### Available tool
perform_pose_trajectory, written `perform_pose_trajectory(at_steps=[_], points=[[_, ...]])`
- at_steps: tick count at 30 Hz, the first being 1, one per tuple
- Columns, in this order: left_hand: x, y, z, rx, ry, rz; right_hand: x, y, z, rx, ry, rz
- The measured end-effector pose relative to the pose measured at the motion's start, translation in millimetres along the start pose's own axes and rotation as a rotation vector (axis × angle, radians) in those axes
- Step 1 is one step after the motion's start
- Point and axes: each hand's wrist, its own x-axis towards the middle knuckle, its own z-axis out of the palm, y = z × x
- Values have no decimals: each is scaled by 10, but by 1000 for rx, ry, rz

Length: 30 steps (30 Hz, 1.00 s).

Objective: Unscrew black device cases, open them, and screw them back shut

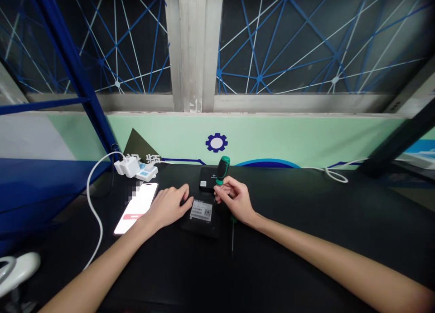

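Head view: the left hand [168, 206] is lying open and curved, its fingertips resting at the edge of a black labelled case [203, 229], steadying it on the table [306, 213]. The right hand [236, 199] is gripping a green-and-black screwdriver [223, 168] in a controlled pinch between thumb and fingers, keeping the handle upright with the shaft pointing down close beside the case. To the left, a smartphone [136, 208] is lying flat. Farther off, a black box [207, 179] is sitting just behind the case, and a white charger [126, 166] is plugged into a power socket [147, 172].
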Motion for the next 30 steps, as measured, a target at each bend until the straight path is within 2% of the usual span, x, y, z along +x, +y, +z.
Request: perform_pose_trajectory(at_steps=[7, 12, 30], points=[[17, 43, 81, 46, -57, 40, -15, -9, -21, -26, -36, -7], [23, 64, 57, 131, -61, -3, -19, 1, -29, -41, -51, -18], [24, 37, 38, 71, -80, -32, -5, 40, -27, -133, -71, -41]])
